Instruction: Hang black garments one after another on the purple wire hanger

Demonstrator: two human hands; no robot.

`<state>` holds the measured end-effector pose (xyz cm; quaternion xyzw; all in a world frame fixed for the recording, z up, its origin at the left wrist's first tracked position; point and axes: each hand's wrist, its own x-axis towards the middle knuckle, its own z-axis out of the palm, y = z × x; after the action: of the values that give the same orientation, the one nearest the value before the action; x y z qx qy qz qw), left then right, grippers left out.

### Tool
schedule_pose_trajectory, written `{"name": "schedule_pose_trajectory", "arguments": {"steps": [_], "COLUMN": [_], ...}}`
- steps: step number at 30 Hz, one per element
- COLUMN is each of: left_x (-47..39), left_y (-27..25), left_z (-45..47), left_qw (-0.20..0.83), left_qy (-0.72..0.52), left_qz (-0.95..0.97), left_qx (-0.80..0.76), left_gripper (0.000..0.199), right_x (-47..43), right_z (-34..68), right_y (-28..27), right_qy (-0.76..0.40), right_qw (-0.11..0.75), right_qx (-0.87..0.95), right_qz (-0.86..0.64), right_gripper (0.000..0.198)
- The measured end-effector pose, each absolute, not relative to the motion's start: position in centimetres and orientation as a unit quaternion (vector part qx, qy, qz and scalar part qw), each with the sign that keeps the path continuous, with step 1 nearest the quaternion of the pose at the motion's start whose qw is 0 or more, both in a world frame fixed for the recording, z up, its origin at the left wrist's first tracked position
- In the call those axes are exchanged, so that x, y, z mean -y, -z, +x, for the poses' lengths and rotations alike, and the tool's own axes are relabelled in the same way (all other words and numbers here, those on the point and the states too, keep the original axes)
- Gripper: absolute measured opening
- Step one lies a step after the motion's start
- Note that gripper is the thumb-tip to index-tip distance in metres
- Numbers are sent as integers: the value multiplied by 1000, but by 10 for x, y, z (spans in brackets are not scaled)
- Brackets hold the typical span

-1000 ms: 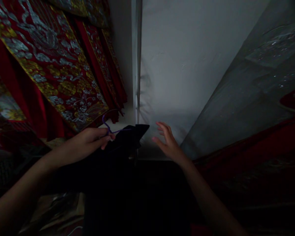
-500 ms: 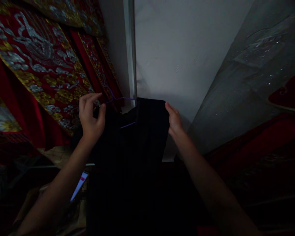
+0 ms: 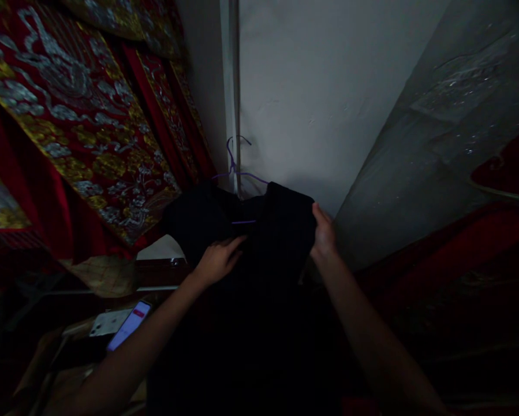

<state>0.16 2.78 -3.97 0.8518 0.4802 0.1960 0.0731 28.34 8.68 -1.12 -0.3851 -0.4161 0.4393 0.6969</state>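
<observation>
A black short-sleeved garment [image 3: 268, 266] hangs on a thin purple hanger [image 3: 250, 174], whose hook stands free above the collar in front of a white post. My right hand [image 3: 324, 234] grips the garment at its right shoulder, thumb on top and fingers partly behind the cloth. Against the front, just below the neckline, lies my left hand [image 3: 219, 261] with its fingers stretched out. The hanger's lower bar shows inside the neck opening. Darkness hides the garment's lower part.
Red embroidered cloth [image 3: 68, 133] with gold and silver patterns hangs at the left. A lit phone [image 3: 129, 326] lies beside a pale phone-like object [image 3: 109, 322] at the lower left. A clear plastic cover [image 3: 419, 144] slants down at the right beside the white wall [image 3: 320, 86].
My left hand has moved from the left shoulder area down and right onto the garment's front. The garment has spread out and shifted right with my right hand; the hanger hook now shows upright.
</observation>
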Motion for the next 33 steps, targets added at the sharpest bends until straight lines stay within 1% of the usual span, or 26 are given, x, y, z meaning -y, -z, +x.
{"name": "schedule_pose_trajectory", "arguments": {"steps": [3,5,6,8,9,11,13,14,16,17,19,21,25,27,29,33], "left_x": [-24,-18,-14,-2,5,20,34,40,48,51,54,55,41,26,9,-10], "left_y": [64,78,84,95,100,109,115,116,117,117,117,115,103,88,68,33], "left_z": [6,5,3,1,1,5,12,16,24,28,32,33,23,14,5,1], "left_qw": [114,175,205,244,251,258,265,267,266,263,253,238,203,199,205,235], "left_qy": [-133,-115,-124,-181,-223,-306,-364,-382,-405,-415,-439,-458,-473,-468,-444,-347], "left_qz": [831,817,809,787,772,736,704,694,686,686,689,699,737,753,771,821], "left_qx": [-528,-538,-537,-536,-539,-547,-549,-549,-543,-536,-519,-496,-439,-418,-408,-388], "left_gripper": [43,38,32,20,19,19,17,17,19,20,22,23,20,20,17,16], "right_x": [-88,-94,-97,-99,-97,-83,-57,-41,-6,10,37,51,46,40,37,40], "right_z": [281,275,271,260,253,236,217,208,189,180,167,161,169,179,188,199], "right_y": [15,18,20,28,34,51,73,86,111,122,140,147,140,133,129,126], "right_qy": [-430,-441,-443,-417,-384,-303,-265,-279,-369,-415,-455,-467,-465,-450,-435,-435], "right_qw": [691,688,693,721,740,759,734,709,635,601,577,574,541,527,530,553], "right_qx": [431,422,409,373,357,353,390,418,485,509,521,522,562,578,577,553], "right_qz": [-390,-393,-396,-409,-421,-455,-489,-495,-475,-455,-434,-424,-418,-431,-443,-447], "right_gripper": [51,50,48,42,41,45,45,40,26,24,27,29,15,18,22,25]}}
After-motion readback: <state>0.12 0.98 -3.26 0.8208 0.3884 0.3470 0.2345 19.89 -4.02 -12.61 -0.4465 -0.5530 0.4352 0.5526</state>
